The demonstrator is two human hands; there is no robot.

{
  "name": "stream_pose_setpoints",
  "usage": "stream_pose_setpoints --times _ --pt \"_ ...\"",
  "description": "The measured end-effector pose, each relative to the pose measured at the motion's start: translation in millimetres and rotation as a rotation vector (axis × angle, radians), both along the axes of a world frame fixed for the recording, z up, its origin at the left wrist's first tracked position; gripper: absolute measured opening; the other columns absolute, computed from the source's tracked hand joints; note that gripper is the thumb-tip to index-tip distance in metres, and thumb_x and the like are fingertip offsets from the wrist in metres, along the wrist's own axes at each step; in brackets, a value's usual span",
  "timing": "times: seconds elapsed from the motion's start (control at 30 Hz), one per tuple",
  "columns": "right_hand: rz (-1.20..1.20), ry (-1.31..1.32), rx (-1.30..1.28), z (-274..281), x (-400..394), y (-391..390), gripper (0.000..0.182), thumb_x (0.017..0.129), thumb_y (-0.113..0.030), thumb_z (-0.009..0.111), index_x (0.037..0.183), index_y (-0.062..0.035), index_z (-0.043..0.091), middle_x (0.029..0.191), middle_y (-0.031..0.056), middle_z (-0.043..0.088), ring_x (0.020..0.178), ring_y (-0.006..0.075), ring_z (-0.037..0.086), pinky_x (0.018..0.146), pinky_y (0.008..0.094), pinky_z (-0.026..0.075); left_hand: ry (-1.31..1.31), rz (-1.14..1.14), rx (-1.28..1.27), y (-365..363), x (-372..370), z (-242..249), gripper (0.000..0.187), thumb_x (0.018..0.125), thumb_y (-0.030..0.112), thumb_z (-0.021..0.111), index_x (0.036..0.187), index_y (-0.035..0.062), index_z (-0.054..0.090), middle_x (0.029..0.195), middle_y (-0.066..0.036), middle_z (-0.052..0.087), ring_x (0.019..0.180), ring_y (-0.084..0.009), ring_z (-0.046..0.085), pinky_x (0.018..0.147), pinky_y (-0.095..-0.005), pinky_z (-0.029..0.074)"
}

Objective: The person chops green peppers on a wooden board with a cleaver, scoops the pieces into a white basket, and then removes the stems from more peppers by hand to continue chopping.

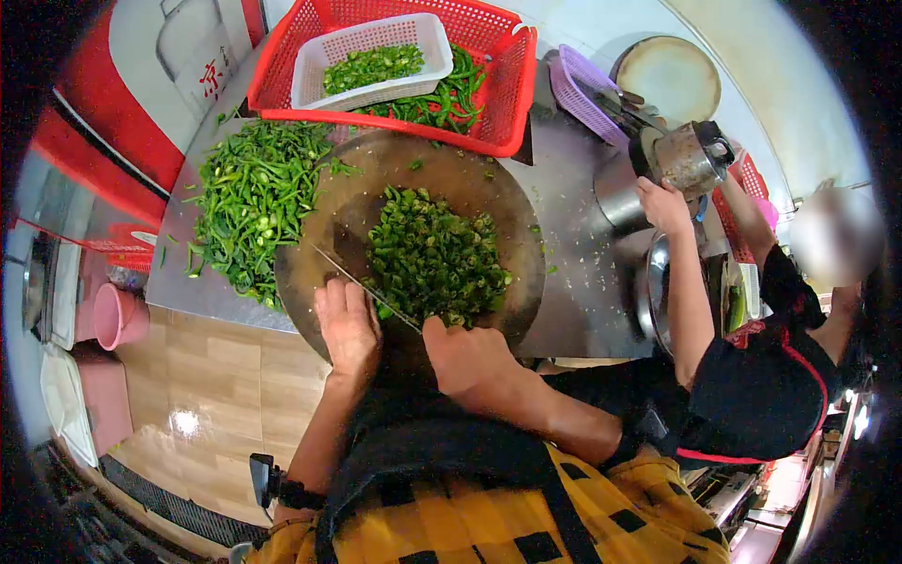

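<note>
- The person's right hand [470,362], at the near rim of a thick round wooden chopping block [521,244], is curled closed around the handle end of a thin-bladed metal knife [385,303]; the handle itself is hidden in the grip.
- The blade, seen almost edge-on, slants from the right hand toward the left part of the block.
- The left hand [349,329] lies at the block's near left rim, palm down, fingers extended and close together, gripping nothing visible; its fingertips are just beside the blade, and whether they touch it cannot be told.
- A heap of finely chopped dark green peppers [437,258] covers the middle of the block, its near side by the knife.
- A loose pile of long-sliced bright green peppers [258,202] lies left of the block, toward the left edge of the grey metal table [583,282].
- At the table's far edge stands a red perforated plastic basket [507,99], with a white perforated plastic basket [385,99] inside; both contain green peppers.
- Beyond the table's right part, a co-worker's hand [665,205] touches a tilted metal pot [691,155].
</note>
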State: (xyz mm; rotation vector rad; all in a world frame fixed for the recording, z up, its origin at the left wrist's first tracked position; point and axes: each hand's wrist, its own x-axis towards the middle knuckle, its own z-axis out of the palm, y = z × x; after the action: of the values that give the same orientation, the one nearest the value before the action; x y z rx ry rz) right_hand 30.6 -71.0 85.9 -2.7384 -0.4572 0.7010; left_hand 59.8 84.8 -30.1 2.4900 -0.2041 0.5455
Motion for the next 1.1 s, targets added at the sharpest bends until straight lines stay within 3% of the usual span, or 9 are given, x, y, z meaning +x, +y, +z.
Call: stream_pose_setpoints --times 0.27,0.53,0.63,0.7,0.8,1.0,1.1 --pt "-0.056 -0.138 0.167 -32 38 19 0.021 0.076 -0.008 0.054 0.094 0.003 0.048 0.076 0.0245 0.064 0.073 0.0429 0.064 0.066 0.0526 0.051 0.038 -0.009 0.031 -2 0 -2 0.012 0.074 0.003 0.051 0.086 0.0018 0.051 0.095 -0.016 0.049 0.088 -0.0359 0.045 0.076 -0.0439 0.039" --pt "-0.074 -0.231 0.202 -19 24 -8 0.014 0.081 -0.009 0.052 0.089 0.002 0.047 0.068 0.0235 0.059 0.066 0.0419 0.06 0.06 0.0523 0.046 0.01 0.005 0.08 -2 -2 5 0.018 0.072 0.002 0.052 0.091 0.0011 0.053 0.098 -0.016 0.05 0.09 -0.0356 0.046 0.078 -0.0433 0.039" --pt "-0.124 0.094 0.06 6 16 -6 0.02 0.079 -0.009 0.051 0.093 0.0042 0.046 0.076 0.0263 0.062 0.074 0.0441 0.063 0.066 0.0547 0.049 0.063 0.014 0.072 -3 -1 4 0.019 0.072 0.002 0.052 0.091 0.0013 0.053 0.097 -0.016 0.049 0.089 -0.035 0.046 0.076 -0.0427 0.039" --pt "-0.093 0.015 0.07 -3 8 -3 0.015 0.079 -0.008 0.053 0.088 0.0023 0.046 0.067 0.0252 0.059 0.066 0.0431 0.061 0.059 0.0533 0.047 0.038 -0.002 0.07 -2 -1 3 0.018 0.072 0.002 0.052 0.09 0.0015 0.053 0.096 -0.016 0.049 0.088 -0.0346 0.045 0.075 -0.0421 0.038" --pt "-0.097 -0.126 0.174 -26 17 13 0.017 0.074 -0.005 0.054 0.087 0.0038 0.045 0.067 0.0257 0.059 0.066 0.0429 0.061 0.061 0.0519 0.049 0.075 -0.007 0.076 -1 1 -2 0.017 0.072 0.002 0.051 0.089 0.0016 0.052 0.095 -0.016 0.049 0.087 -0.0346 0.046 0.075 -0.0419 0.038" --pt "-0.215 -0.262 0.383 -65 66 24 0.016 0.082 -0.012 0.052 0.084 0.0041 0.048 0.066 0.0259 0.058 0.066 0.0451 0.059 0.061 0.0515 0.047 -0.001 -0.036 0.061 -3 2 0 0.017 0.072 0.001 0.053 0.089 0.0015 0.053 0.094 -0.016 0.049 0.087 -0.0351 0.046 0.074 -0.043 0.038" --pt "-0.227 -0.191 0.261 -56 61 23 0.02 0.086 -0.015 0.05 0.085 0.0043 0.048 0.067 0.0257 0.058 0.066 0.0455 0.057 0.062 0.0527 0.045 0.016 -0.016 0.061 -3 1 -2 0.017 0.073 0.0 0.054 0.089 0.0016 0.053 0.093 -0.016 0.049 0.088 -0.0351 0.046 0.074 -0.0435 0.039"
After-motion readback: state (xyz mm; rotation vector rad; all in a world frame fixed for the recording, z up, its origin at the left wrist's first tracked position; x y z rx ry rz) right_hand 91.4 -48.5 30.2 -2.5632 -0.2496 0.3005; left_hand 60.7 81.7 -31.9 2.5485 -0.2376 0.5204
